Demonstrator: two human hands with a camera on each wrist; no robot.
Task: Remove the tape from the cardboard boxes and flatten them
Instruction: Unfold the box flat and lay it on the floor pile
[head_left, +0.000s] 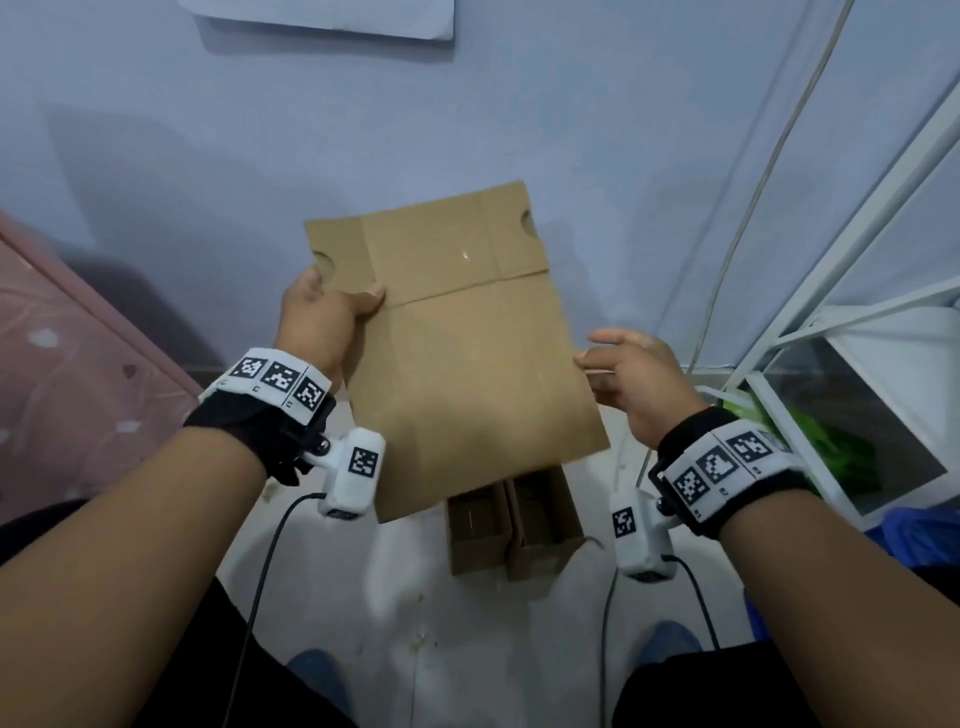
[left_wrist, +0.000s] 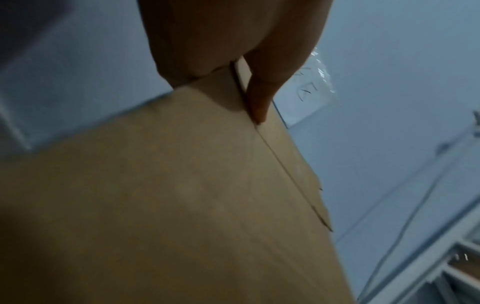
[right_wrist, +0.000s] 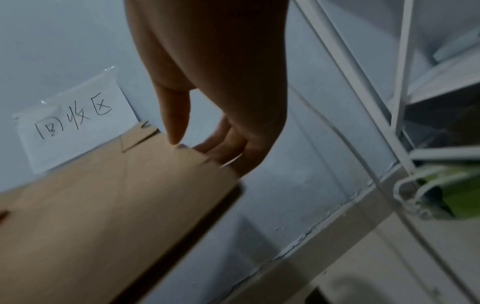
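From the head view, the left hand (head_left: 322, 317) grips the left edge of one flattened cardboard box (head_left: 467, 353) held between both hands, the right hand (head_left: 639, 379) pinching its right edge, above two open boxes (head_left: 514, 525) whose contents I cannot tell. The left wrist view shows thumb and fingers (left_wrist: 257, 102) clamping the cardboard. In the right wrist view the thumb (right_wrist: 176, 115) touches its edge, below one handwritten paper sign (right_wrist: 75, 121).

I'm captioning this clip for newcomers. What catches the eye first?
A flattened cardboard box held up mid-frame, the left hand gripping its left edge, the right hand at its right edge. Beneath it, two open boxes stand on the floor; a handwritten paper sign hangs on the wall.
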